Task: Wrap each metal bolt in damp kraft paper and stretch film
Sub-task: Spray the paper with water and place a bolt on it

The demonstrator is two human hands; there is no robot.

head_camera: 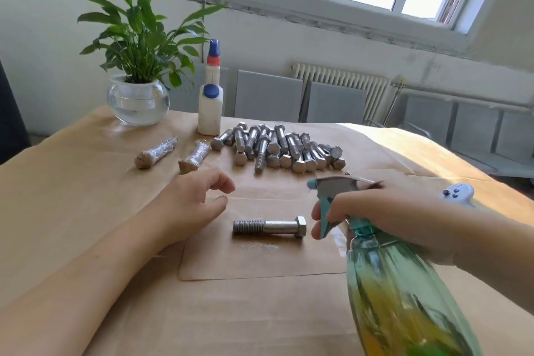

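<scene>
Progress is at an early stage. Two wrapped bolts, each covered in brown paper and clear film, lie side by side at the far left of the table. A pile of bare bolts lies behind the work area, so most of the batch is judged still to be done.

Current item: one bolt lies flat on a cut sheet of kraft paper, head to the right, threaded end to the left. The paper shows wet, glossy patches just below the bolt and near the right edge, which suggests dampening is under way or nearly complete.

Right hand: fingers curled round the neck of a green spray bottle, with fingertips on the trigger. The nozzle points left, over the sheet and above the bolt.

Left hand: fingers loosely bent and apart, holding nothing, resting just left of the sheet and near the threaded end.

Steps left for this bolt, as judged: set the bottle down, roll the damp paper round the bolt, then cover it with stretch film. No film roll is visible in this view.

Other items: a potted plant in a glass bowl, a white bottle with a blue cap, and a small remote at the right.
</scene>
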